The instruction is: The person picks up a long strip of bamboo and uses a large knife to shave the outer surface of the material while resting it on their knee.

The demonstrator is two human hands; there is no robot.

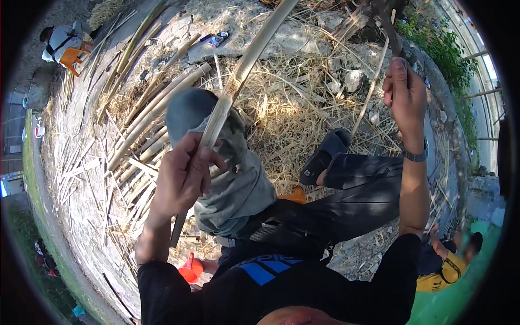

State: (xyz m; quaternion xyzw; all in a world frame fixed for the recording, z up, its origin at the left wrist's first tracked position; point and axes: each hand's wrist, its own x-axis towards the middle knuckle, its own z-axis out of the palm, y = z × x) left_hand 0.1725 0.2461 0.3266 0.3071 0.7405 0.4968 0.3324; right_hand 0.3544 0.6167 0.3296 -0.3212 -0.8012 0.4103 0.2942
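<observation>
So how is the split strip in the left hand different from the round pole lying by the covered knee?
The split strip is opened up, showing a pale, hollowed inside; the round pole looks whole along its side.
The split strip is held up by the left hand; the round pole lies down low, with no hand on it.
Both are long and narrow.

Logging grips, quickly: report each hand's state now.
Left hand: closed, holding a split bamboo strip.
Right hand: closed, holding a dark tool, kind unclear.
</observation>
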